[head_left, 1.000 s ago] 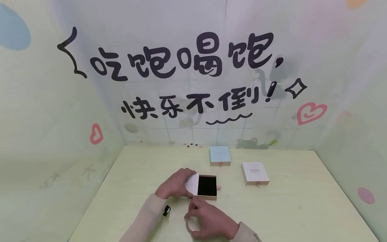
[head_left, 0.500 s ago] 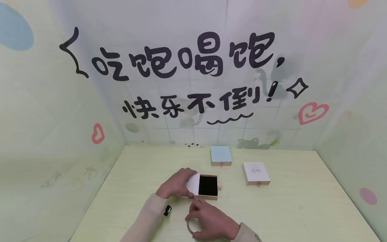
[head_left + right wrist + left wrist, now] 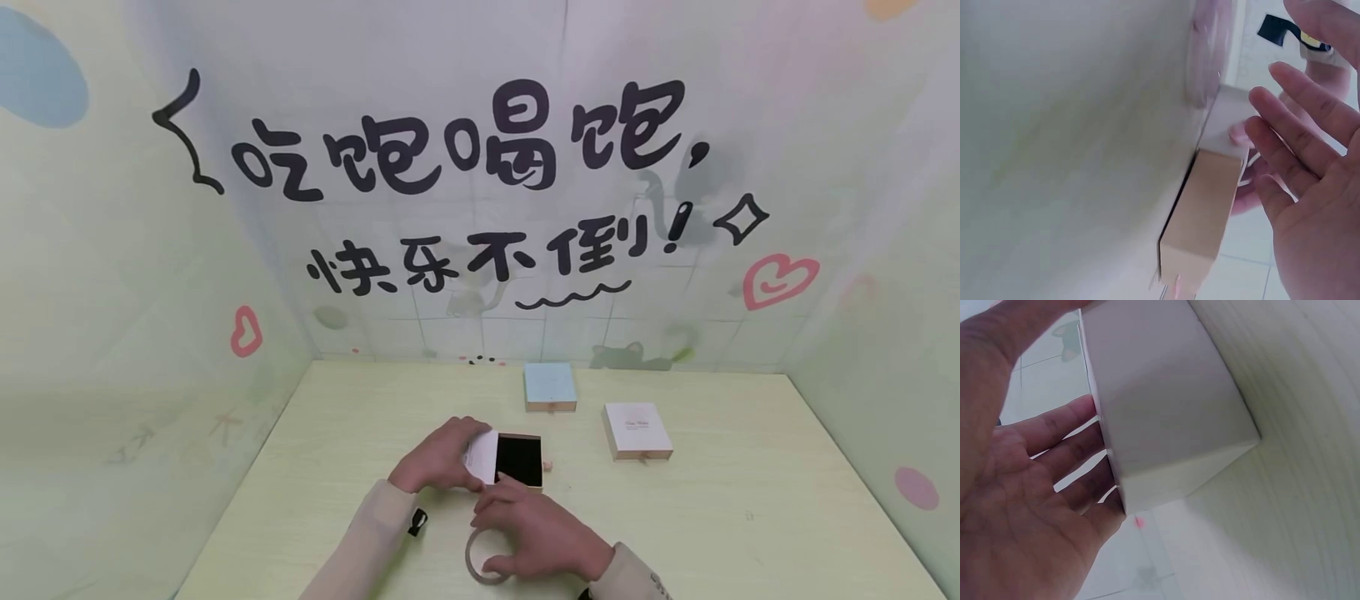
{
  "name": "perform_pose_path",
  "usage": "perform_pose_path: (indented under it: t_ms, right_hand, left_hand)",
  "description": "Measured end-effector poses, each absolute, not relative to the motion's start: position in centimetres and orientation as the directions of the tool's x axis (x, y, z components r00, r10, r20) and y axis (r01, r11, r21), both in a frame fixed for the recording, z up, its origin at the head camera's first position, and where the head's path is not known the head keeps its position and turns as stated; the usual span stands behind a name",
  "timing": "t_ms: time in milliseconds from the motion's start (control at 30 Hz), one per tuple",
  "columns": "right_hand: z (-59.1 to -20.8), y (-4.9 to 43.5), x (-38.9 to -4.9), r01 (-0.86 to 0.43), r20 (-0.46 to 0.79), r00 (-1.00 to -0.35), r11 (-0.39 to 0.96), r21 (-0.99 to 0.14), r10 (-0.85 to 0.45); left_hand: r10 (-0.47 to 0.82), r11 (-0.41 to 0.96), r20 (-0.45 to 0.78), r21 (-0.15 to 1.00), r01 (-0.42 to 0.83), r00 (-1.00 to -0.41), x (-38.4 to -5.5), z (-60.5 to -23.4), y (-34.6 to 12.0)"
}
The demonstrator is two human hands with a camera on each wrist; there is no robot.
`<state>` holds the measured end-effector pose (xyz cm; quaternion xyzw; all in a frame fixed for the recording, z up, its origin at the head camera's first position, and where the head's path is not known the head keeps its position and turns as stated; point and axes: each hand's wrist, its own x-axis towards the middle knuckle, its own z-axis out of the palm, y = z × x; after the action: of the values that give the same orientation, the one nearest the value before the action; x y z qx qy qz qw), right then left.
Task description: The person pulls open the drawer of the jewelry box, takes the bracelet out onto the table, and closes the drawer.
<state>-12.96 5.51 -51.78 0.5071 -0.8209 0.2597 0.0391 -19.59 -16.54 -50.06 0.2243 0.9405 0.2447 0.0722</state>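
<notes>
A small drawer box lies on the table, its white sleeve (image 3: pixel 486 457) at left and its black-lined drawer (image 3: pixel 520 458) slid partly out to the right. My left hand (image 3: pixel 444 454) holds the sleeve, thumb at the near side and fingers at the far side; the left wrist view shows fingertips against the sleeve's wall (image 3: pixel 1166 381). Below the box, a pale ring, like a bangle (image 3: pixel 470 563), lies flat on the table. My right hand (image 3: pixel 542 533) hovers over its right part, partly hiding it. In the right wrist view the right fingers (image 3: pixel 1297 134) are loosely extended, apart from the bangle (image 3: pixel 1205 56).
A light blue box (image 3: pixel 550 383) stands at the back of the table, and a white box (image 3: pixel 637 429) with pink print is to its right. A black strap end (image 3: pixel 418 522) hangs by the left sleeve. Printed curtains enclose the table.
My right hand has loosened from around the bangle and shifted slightly right and up, its fingers now over the drawer's near edge. The left hand and the box keep their place.
</notes>
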Motion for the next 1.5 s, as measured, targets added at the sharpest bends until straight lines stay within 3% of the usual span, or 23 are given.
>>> perform_pose_path:
  t_ms: [233, 500, 733, 933, 1267, 1500]
  right_hand:
    - [-51.4, 6.9, -14.6, -0.798, 0.392, -0.552, 0.329, -0.505, -0.736]
    - [-50.4, 9.0, -16.6, -0.659, 0.385, -0.719, 0.393, -0.641, -0.578]
    - [-50.4, 10.8, -18.0, -0.486, 0.274, -0.841, 0.427, -0.762, -0.467]
    - [-50.8, 11.6, -18.7, -0.249, 0.096, -0.922, 0.385, -0.889, -0.374]
    - [-51.0, 11.9, -19.1, 0.022, -0.107, -0.961, 0.315, -0.949, -0.255]
    - [-51.9, 11.9, -19.3, 0.067, -0.170, -0.944, 0.339, -0.938, -0.283]
  left_hand:
    - [0.463, 0.772, -0.031, 0.505, 0.386, -0.886, -19.7, -50.1, -16.5]
    - [0.467, 0.772, -0.019, 0.496, 0.397, -0.884, -19.7, -49.9, -16.6]
    - [0.456, 0.771, -0.029, 0.512, 0.379, -0.889, -19.6, -49.8, -16.5]
    - [0.457, 0.775, -0.028, 0.503, 0.383, -0.889, -19.6, -50.0, -16.5]
    - [0.463, 0.773, -0.024, 0.500, 0.390, -0.886, -19.7, -50.2, -16.6]
    - [0.463, 0.776, -0.025, 0.494, 0.391, -0.886, -19.7, -50.1, -16.5]
